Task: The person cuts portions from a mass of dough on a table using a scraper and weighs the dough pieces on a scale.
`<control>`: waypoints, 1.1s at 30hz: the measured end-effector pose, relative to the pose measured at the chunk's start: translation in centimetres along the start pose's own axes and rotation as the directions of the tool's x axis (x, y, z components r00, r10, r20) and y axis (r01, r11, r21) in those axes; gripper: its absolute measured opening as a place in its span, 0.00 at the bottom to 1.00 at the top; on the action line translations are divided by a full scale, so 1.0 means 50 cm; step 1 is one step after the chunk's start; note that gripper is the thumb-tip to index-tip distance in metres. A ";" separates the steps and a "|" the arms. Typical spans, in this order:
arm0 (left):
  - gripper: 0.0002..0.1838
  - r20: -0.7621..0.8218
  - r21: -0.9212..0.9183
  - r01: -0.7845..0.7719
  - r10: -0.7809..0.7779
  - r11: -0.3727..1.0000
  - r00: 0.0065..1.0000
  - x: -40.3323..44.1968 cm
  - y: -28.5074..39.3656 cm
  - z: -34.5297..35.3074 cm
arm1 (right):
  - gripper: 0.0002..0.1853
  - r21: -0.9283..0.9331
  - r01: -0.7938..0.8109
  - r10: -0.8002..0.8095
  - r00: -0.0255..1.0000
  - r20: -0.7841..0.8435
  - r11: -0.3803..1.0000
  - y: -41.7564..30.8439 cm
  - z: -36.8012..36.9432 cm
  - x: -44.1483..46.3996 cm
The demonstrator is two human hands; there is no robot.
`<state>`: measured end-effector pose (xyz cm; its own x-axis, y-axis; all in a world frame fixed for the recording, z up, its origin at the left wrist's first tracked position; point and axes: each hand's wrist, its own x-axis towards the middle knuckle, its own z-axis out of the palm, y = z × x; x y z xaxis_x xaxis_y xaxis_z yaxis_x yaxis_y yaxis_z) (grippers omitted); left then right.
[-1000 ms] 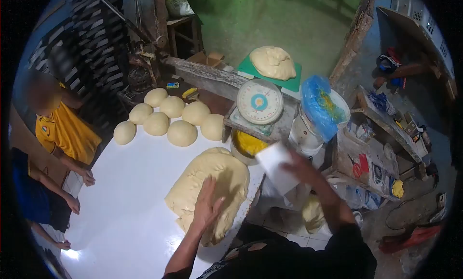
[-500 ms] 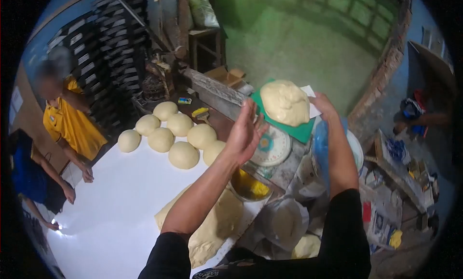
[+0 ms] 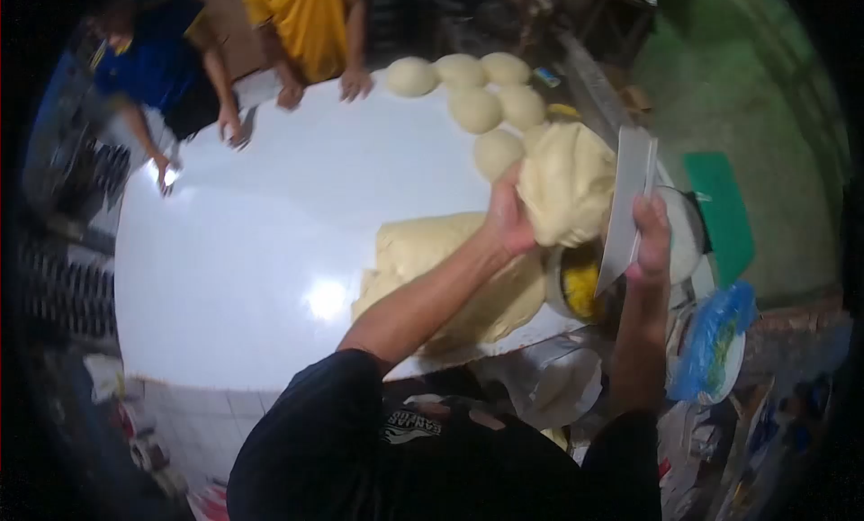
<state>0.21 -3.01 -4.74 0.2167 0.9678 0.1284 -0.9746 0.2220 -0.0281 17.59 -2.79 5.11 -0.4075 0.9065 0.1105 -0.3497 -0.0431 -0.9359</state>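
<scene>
My left hand (image 3: 509, 217) is closed on a rough lump of pale dough (image 3: 569, 184), held up above the table. Beside it, my right hand (image 3: 652, 238) grips a flat white dough scraper (image 3: 627, 193), its blade upright close to the lump; whether they touch I cannot tell. A large slab of dough (image 3: 418, 242) lies under my left forearm. Past the lump, several smooth round dough balls (image 3: 475, 110) sit together at the table's far edge. Right of my right hand are the weighing scale (image 3: 686, 229), partly hidden, and a green board (image 3: 723, 215).
The white table (image 3: 243, 278) stretches left. Across it stand a person in yellow (image 3: 310, 26) and another in blue (image 3: 153, 67), hands at the edge. A bowl (image 3: 556, 282) with yellow contents sits below the lump. A blue plastic bag (image 3: 715, 341) is at right.
The dough lump has left the green board and is now in my left hand, over the table. My right hand has moved with the scraper. The view has swung left.
</scene>
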 end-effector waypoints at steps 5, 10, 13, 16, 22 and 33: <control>0.25 -0.139 0.560 -0.403 0.561 0.724 0.816 -0.257 0.418 -0.099 | 0.28 0.040 -0.315 0.315 0.949 0.012 0.948 0.214 -0.009 -0.106; 0.48 0.221 0.551 0.751 0.931 -0.364 0.289 -0.581 0.683 -0.192 | 0.27 -0.350 -0.431 0.454 0.891 -0.016 0.832 0.400 0.078 -0.186; 0.58 0.034 0.510 0.710 0.836 -0.486 0.548 -0.606 0.551 -0.360 | 0.23 -0.836 0.093 0.171 0.961 0.217 0.540 0.541 0.129 -0.176; 0.50 -0.336 0.666 0.639 0.610 -0.384 0.717 -0.587 0.270 -0.418 | 0.18 -0.946 0.176 0.200 0.951 0.235 0.272 0.618 0.233 -0.152; 0.27 -0.503 0.685 0.728 0.722 -0.001 0.475 -0.623 0.252 -0.404 | 0.09 -0.887 0.448 0.226 0.857 0.462 0.113 0.782 0.318 -0.126; 0.21 -0.489 0.854 0.418 0.753 0.310 0.440 -0.892 0.171 -0.454 | 0.19 -0.703 -0.328 0.483 0.875 0.025 0.631 0.766 0.315 -0.097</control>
<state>-16.52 -41.56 -33.23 -0.6116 0.6510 -0.4496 -0.2591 0.3722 0.8913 -7.11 -15.47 -25.99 -0.5463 0.7624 -0.3469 0.5059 -0.0297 -0.8621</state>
